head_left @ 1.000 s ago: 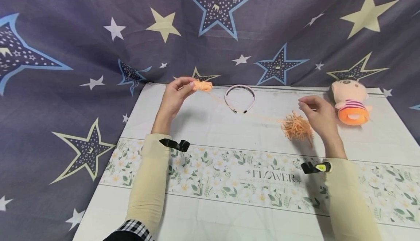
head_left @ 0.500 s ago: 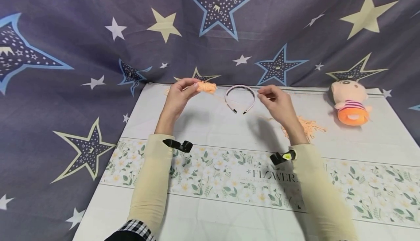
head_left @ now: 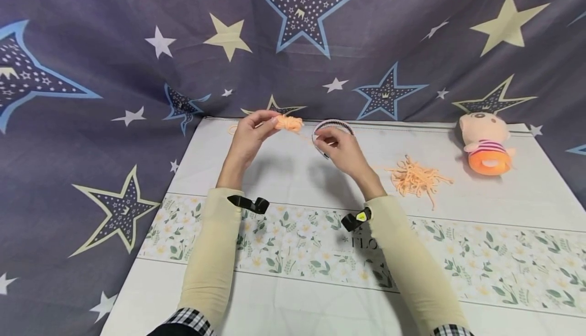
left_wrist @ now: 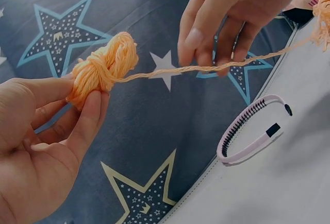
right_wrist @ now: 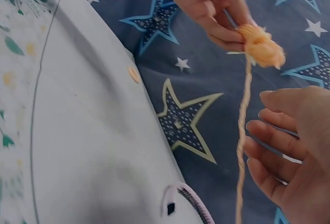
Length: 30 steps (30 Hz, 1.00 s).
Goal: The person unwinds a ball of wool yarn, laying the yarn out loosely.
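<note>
Between its thumb and fingers, my left hand point(head_left: 247, 136) pinches a small bundle of orange yarn point(left_wrist: 105, 67), wound tight round its middle and raised above the far part of the table. A twisted strand point(left_wrist: 206, 68) runs from the bundle toward the right, to a loose heap of orange yarn point(head_left: 414, 177) on the table. My right hand point(right_wrist: 296, 141) is beside this strand with fingers loosely bent and parted, the fingertips right at it. In the left wrist view the strand crosses in front of those fingers. A pink headband point(left_wrist: 240, 149) lies below, partly covered by the right hand in the head view.
A plush doll point(head_left: 486, 145) with a striped top and orange bottom lies at the far right. A small orange loop point(right_wrist: 134, 74) is near the table's back edge. Behind stands a dark star-patterned cloth point(head_left: 293, 71); a floral band point(head_left: 293, 244) crosses the white tablecloth.
My right hand has moved left from beside the yarn heap, past the headband, toward the bundle. The left hand has shifted slightly right, still pinching the bundle.
</note>
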Tool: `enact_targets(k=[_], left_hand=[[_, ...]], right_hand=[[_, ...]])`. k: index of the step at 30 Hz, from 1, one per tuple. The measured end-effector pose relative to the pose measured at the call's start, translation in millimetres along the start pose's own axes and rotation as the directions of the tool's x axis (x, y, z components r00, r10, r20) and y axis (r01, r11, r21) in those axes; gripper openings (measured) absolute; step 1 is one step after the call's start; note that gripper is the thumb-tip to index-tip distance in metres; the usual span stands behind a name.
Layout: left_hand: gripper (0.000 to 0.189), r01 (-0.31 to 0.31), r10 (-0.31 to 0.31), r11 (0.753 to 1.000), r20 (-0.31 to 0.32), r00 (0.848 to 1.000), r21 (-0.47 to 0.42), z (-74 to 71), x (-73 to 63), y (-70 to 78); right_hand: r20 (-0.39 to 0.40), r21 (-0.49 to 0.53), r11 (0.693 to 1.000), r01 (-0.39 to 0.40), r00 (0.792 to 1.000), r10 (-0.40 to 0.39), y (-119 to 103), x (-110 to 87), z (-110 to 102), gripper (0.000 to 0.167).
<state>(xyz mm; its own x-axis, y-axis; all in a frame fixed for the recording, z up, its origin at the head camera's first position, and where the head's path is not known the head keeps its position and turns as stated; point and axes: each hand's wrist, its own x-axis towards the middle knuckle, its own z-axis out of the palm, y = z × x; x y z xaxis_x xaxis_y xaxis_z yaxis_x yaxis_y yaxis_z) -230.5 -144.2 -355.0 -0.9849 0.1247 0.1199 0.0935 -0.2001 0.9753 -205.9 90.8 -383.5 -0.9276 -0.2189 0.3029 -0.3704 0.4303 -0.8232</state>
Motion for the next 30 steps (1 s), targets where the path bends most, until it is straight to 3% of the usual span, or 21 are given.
enact_targets(k=[8, 15, 23, 30], left_hand=[[0.017, 0.008, -0.008, 0.999, 0.002, 1.000, 0.033, 0.3, -0.2, -2.4], [0.019, 0.013, -0.012, 0.999, -0.002, 1.000, 0.047, -0.4, -0.3, -1.5], [0.020, 0.021, -0.021, 0.999, -0.020, 1.000, 0.048, -3.5, 0.2, -2.5], [0.018, 0.009, -0.008, 0.999, -0.019, 1.000, 0.039, -4.9, 0.5, -3.7]], right_hand=[[0.032, 0.002, 1.000, -0.001, 0.999, 0.001, -7.5, 4.7, 21.5, 0.018], [0.051, -0.002, 1.000, -0.023, 0.998, 0.023, -13.4, -0.6, 21.0, 0.012], [-0.056, 0.084, 0.996, 0.006, 0.998, -0.001, -12.8, -5.2, 1.3, 0.014], [-0.179, 0.137, 0.991, 0.007, 0.984, 0.018, -9.6, -7.4, -21.1, 0.018]])
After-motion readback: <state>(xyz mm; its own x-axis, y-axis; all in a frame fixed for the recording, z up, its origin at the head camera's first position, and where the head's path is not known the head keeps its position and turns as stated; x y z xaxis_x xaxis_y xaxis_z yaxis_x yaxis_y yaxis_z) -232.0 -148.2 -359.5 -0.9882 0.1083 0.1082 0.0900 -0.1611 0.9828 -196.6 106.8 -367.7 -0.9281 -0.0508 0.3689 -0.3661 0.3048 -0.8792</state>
